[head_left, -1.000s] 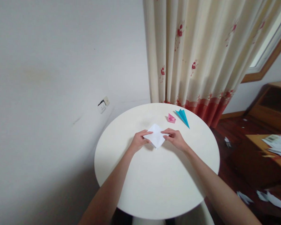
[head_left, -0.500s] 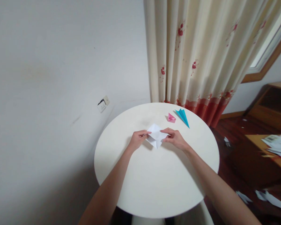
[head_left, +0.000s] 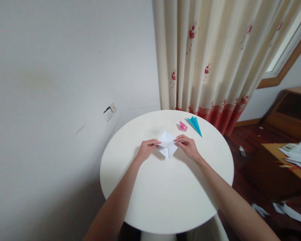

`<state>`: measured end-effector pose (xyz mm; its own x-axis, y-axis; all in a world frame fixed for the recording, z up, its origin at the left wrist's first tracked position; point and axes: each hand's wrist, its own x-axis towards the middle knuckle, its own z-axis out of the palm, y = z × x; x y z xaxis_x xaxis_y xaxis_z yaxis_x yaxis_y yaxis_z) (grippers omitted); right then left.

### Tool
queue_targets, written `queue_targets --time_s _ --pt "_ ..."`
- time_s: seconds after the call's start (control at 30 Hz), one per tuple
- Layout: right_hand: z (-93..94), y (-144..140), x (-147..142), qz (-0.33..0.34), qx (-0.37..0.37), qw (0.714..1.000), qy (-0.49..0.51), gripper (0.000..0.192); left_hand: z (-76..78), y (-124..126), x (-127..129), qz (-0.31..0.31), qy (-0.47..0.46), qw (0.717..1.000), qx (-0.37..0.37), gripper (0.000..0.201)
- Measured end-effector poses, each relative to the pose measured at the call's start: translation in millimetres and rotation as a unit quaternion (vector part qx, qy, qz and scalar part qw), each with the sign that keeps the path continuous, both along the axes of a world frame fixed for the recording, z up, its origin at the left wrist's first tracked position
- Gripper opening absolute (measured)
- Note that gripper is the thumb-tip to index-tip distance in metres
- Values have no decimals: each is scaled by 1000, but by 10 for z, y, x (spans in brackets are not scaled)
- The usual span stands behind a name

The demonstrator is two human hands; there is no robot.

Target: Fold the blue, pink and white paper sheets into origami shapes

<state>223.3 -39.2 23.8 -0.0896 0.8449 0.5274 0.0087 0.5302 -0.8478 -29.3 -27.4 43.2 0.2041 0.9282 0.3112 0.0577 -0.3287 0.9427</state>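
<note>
left hand [head_left: 145, 149] pinches white paper [head_left: 167, 145] at its left corner | right hand [head_left: 188, 146] pinches right corner | paper on round table [head_left: 165, 197] (pink [head_left: 182, 126] and blue folds [head_left: 195, 124] beyond)

Both bare forearms are reaching forward from the bottom edge, converging toward the middle. Left hand [head_left: 146, 149] is lying knuckles-up, fingers curled in, thumb and fingertips pinching together toward the right. Right hand [head_left: 188, 146] is mirroring it, wrist slightly bent, fingers curled, pinching toward the left. The hands are sitting near each other, not touching.
</note>
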Motion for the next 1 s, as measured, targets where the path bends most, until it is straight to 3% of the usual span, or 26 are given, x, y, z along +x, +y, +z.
queue_targets --time_s 0.2,0.33,0.43,0.53,0.63,0.73,0.83,0.9,1.0 --pt "16 -31 -6 22 -33 999 -34 36 -47 30 -4 30 -4 999 -18 25" --pt "40 -48 16 16 -17 999 -37 43 -91 36 -39 -18 -33 999 -34 31" --pt "3 -15 -7 -13 -33 999 -25 37 -87 10 -27 -56 -50 996 -55 38" --pt "-67 45 -47 -53 -69 996 7 36 -45 -34 43 -29 -15 998 -48 40" --pt "-112 80 -61 -71 -87 993 30 44 0 -84 122 -18 -9 998 -52 64" --pt "-108 62 -65 -50 -79 996 -1 39 7 -124 162 -74 -21 990 -117 88" --pt "-91 17 -109 -18 -81 996 -33 37 -39 -140 194 -91 -12 979 -182 68" --pt "-94 -3 -162 -5 -101 995 -16 48 -88 -138 235 -51 -35 979 -193 58" --pt "-122 1 -227 -1 -142 990 20 58 -155 -131 318 20 -102 976 -189 58"
